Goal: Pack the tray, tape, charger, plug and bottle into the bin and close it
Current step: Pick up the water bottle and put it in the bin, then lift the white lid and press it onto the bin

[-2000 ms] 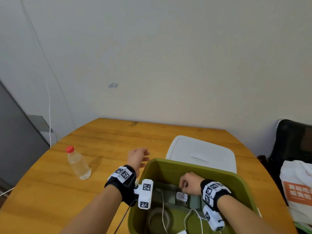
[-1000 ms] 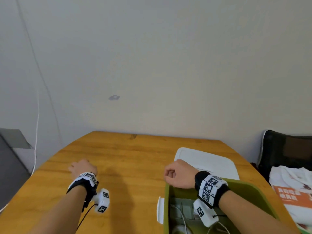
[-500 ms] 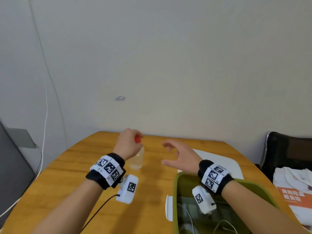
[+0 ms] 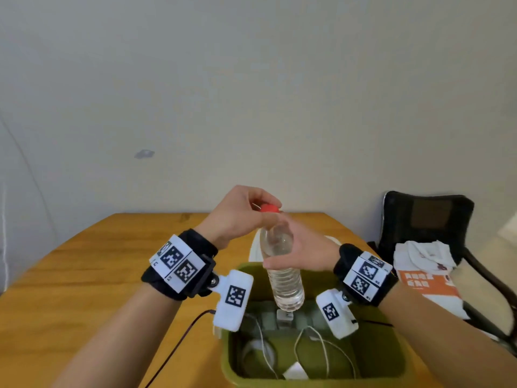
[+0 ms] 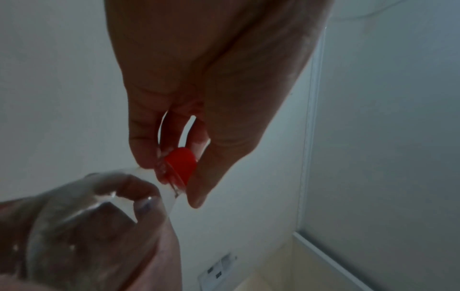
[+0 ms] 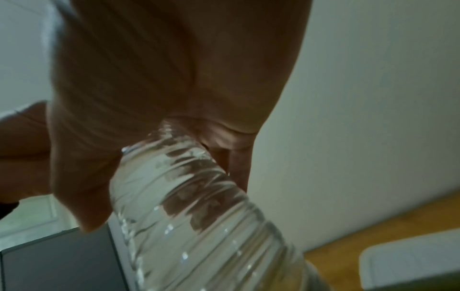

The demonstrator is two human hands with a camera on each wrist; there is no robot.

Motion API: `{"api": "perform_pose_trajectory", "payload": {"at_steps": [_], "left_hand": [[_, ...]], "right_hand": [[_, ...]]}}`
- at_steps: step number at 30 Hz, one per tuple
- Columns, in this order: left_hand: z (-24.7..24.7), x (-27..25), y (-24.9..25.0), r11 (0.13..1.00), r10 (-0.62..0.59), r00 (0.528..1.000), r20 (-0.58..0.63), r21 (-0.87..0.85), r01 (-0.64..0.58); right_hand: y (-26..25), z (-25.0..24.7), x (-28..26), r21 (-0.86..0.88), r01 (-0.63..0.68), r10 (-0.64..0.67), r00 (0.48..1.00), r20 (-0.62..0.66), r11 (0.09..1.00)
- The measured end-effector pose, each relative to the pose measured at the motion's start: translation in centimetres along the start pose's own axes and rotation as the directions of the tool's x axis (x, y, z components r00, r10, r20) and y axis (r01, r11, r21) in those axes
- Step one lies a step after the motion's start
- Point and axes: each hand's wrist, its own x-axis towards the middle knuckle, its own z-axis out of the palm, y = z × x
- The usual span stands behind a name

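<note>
A clear plastic bottle (image 4: 284, 278) with a red cap (image 4: 269, 208) hangs upright over the olive green bin (image 4: 391, 359). My left hand (image 4: 237, 217) pinches the red cap (image 5: 180, 164) from above. My right hand (image 4: 302, 253) wraps round the bottle's upper body (image 6: 199, 206). Inside the bin lie a grey tray (image 4: 268, 317), a white charger cable (image 4: 324, 348), a white plug (image 4: 295, 371) and a roll of tape (image 4: 258, 352). The white lid (image 4: 256, 247) lies flat on the table behind the bin, mostly hidden by the bottle and hands.
The bin stands on a round wooden table (image 4: 70, 289) near its right edge. A black chair (image 4: 428, 219) with a white and orange bag (image 4: 425, 275) on it is at the right. A dark cable (image 4: 179, 348) trails from my left wrist.
My left hand reached left, picked the bottle up by its cap and carried it right, over the bin. My right hand left the bin, opened, and now grips the bottle's body.
</note>
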Motion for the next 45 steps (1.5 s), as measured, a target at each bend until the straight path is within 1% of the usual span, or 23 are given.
{"api": "perform_pose_trajectory", "payload": {"at_steps": [3,6,8,10,13,16,20,23,26,28,33,34,36,38,40,41,43,45], "left_hand": [[3.0,0.4,-0.6,0.997,-0.08,0.99,0.115,0.015,0.079],[5.9,1.1,-1.6,0.979,-0.177,0.969,0.171,0.128,0.156],[7.5,1.4,-2.2,0.967,-0.225,0.957,0.183,0.163,0.196],[8.6,1.7,-2.8,0.959,-0.261,0.95,0.173,0.161,0.234],[10.0,2.1,-3.1,0.945,-0.316,0.938,0.14,0.14,0.297],[10.4,2.2,-3.4,0.936,-0.344,0.932,0.115,0.127,0.329],[10.3,2.1,-3.9,0.927,-0.372,0.925,0.073,0.087,0.366],[10.0,1.8,-4.4,0.926,-0.376,0.925,0.055,0.068,0.373],[9.9,1.7,-4.9,0.925,-0.378,0.925,0.036,0.056,0.376],[9.6,1.8,-5.4,0.924,-0.381,0.924,0.029,0.05,0.379],[9.1,2.9,-6.5,0.918,-0.398,0.918,-0.002,0.008,0.398],[9.1,3.3,-6.8,0.914,-0.405,0.914,-0.009,-0.008,0.405],[9.1,4.2,-7.1,0.91,-0.414,0.91,-0.032,-0.043,0.413],[9.1,5.3,-7.3,0.909,-0.415,0.907,-0.076,-0.08,0.41],[9.2,6.7,-7.5,0.905,-0.421,0.899,-0.119,-0.122,0.408],[9.3,7.5,-7.7,0.901,-0.427,0.894,-0.135,-0.143,0.409],[9.3,9.1,-8.1,0.888,-0.451,0.879,-0.158,-0.183,0.423],[9.2,10.9,-8.7,0.861,-0.495,0.854,-0.161,-0.222,0.457]], "right_hand": [[3.2,-0.6,-2.3,-0.04,-0.034,0.037,0.996,0.076,0.999],[6.4,-0.8,-4.3,-0.122,-0.092,0.116,0.971,0.207,0.988],[8.8,-0.1,-4.9,-0.172,-0.127,0.177,0.933,0.315,0.977],[11.1,1.1,-5.2,-0.252,-0.139,0.237,0.879,0.415,0.958],[14.0,2.8,-5.3,-0.388,-0.115,0.318,0.798,0.513,0.915],[15.8,4.6,-5.2,-0.5,-0.06,0.378,0.734,0.565,0.864],[17.4,6.5,-5.1,-0.613,-0.036,0.477,0.665,0.574,0.789],[18.3,7.8,-5.0,-0.683,0.026,0.512,0.64,0.573,0.73],[19.1,8.9,-4.8,-0.722,0.068,0.523,0.643,0.56,0.688],[19.1,9.4,-4.7,-0.736,0.09,0.53,0.635,0.562,0.671],[19.6,10.2,-4.2,-0.744,0.22,0.503,0.614,0.608,0.631],[19.5,10.1,-3.9,-0.74,0.246,0.491,0.613,0.619,0.626],[18.5,9.1,-3.0,-0.713,0.238,0.455,0.629,0.63,0.659],[17.2,7.2,-1.6,-0.622,0.151,0.392,0.657,0.644,0.769],[16.0,4.8,-0.1,-0.456,0.0,0.325,0.701,0.635,0.89],[15.5,3.4,0.7,-0.373,-0.078,0.31,0.724,0.617,0.925],[14.8,0.6,2.6,-0.222,-0.198,0.291,0.778,0.557,0.955],[14.7,-2.1,4.5,-0.088,-0.243,0.256,0.85,0.461,0.966]]}}
